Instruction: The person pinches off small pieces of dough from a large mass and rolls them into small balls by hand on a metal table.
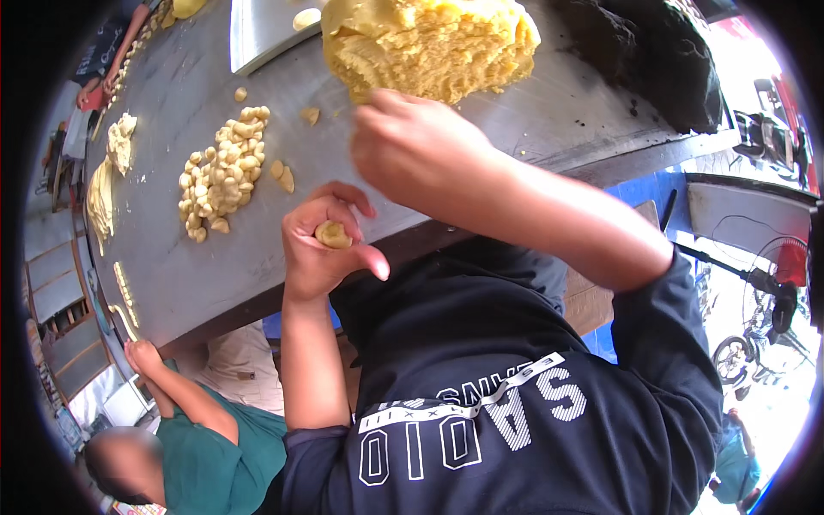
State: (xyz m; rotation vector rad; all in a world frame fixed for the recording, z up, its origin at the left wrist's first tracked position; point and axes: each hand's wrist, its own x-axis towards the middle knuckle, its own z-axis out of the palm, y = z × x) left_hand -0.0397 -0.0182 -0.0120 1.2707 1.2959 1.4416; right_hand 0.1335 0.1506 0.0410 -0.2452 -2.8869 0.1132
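In the head view the left hand (305, 245) loosely cups a small round pale-yellow dough piece (332, 234), thumb spread — right hand's (402, 142) blurry fingers bunch by the big crumbly yellow mound (438, 47), can't tell if they're pinching anything.

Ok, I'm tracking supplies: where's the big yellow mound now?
The yellow mound is at the head view's top centre, on the metal table, just beyond the right hand and left of the black heap.
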